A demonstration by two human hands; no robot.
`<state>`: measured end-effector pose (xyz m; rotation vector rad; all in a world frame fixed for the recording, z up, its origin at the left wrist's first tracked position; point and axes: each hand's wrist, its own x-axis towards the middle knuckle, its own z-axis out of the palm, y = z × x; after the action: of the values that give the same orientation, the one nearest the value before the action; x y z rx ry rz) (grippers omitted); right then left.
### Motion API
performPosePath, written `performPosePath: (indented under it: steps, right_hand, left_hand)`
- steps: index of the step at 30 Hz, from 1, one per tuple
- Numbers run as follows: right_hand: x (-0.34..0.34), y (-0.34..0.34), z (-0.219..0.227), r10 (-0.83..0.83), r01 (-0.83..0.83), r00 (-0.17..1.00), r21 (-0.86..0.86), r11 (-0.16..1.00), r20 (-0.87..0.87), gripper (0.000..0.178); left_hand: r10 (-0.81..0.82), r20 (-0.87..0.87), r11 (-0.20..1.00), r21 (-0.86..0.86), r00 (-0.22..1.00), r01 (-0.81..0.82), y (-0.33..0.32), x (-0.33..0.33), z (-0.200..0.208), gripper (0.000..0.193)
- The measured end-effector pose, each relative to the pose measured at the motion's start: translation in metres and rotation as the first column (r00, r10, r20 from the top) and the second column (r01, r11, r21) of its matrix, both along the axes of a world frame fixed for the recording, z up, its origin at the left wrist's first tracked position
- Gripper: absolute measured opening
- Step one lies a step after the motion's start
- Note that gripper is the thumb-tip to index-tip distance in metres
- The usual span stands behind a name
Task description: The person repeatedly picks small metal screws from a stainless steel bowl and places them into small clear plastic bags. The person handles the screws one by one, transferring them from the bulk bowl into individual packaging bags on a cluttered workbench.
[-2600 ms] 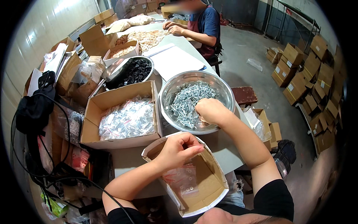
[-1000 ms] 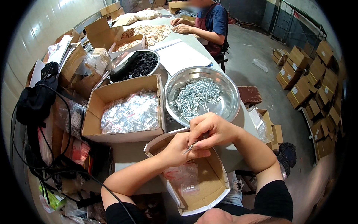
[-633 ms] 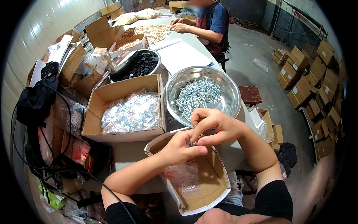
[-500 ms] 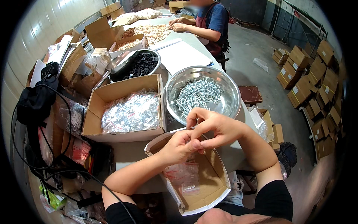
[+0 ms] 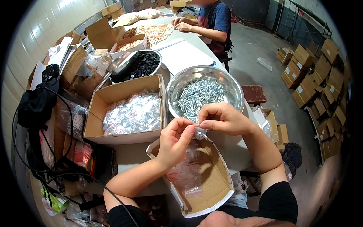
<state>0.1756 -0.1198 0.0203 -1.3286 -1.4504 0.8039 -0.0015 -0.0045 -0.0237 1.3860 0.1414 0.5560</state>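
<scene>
My left hand (image 5: 174, 140) and my right hand (image 5: 224, 119) meet in front of the steel bowl, fingertips closed on a small clear zip bag (image 5: 199, 132) with a red strip at its mouth. A small round piece seems to be inside it. Below them sits a shallow cardboard tray (image 5: 214, 176) holding flat clear bags (image 5: 188, 181) with red strips and small white rings. Just beyond my hands stands the steel bowl (image 5: 237, 94), with many silvery screws (image 5: 200, 94) heaped inside.
Left of the bowl, a cardboard box (image 5: 97, 126) holds many filled clear bags (image 5: 132, 115). Behind it is a bowl of black parts (image 5: 145, 64). White sheets (image 5: 187, 56) lie farther along the table. A co-worker (image 5: 217, 26) handles pieces there. A black cable (image 5: 94, 178) crosses near my left arm.
My right hand has moved slightly right, and my left hand has turned more upright. The bag's red strip now shows stretched between my fingertips; before, my hands hid it.
</scene>
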Motion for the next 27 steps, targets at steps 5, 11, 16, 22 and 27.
performPosePath:
  steps: [5, 11, 16, 22, 27]
  right_hand:
    - [-0.007, 0.002, -0.002, -0.077, 0.077, 0.997, 0.017, 0.997, 0.028, 0.017]
    - [-0.010, 0.002, 0.004, 0.007, 0.016, 0.973, -0.097, 0.995, 0.230, 0.022]
    - [-0.012, 0.003, -0.001, 0.053, -0.053, 0.994, -0.001, 0.999, 0.099, 0.015]
    - [0.012, -0.002, 0.001, -0.101, 0.098, 0.983, 0.028, 0.995, 0.152, 0.013]
    - [0.053, -0.006, -0.028, -0.234, 0.432, 0.554, -0.035, 0.901, 0.799, 0.019]
  left_hand:
    - [0.027, -0.075, 0.998, 0.054, 0.997, -0.023, 0.000, -0.001, 0.001, 0.010]
    - [0.106, -0.061, 0.934, 0.349, 0.992, -0.079, -0.003, 0.000, 0.011, 0.008]
    - [0.123, -0.087, 0.904, 0.421, 0.989, -0.075, 0.001, -0.006, 0.025, 0.011]
    - [0.381, 0.160, 0.865, 0.287, 0.911, -0.412, 0.050, -0.011, 0.052, 0.005]
    - [0.351, 0.194, 0.470, 0.810, 0.916, -0.352, 0.052, -0.018, 0.070, 0.019]
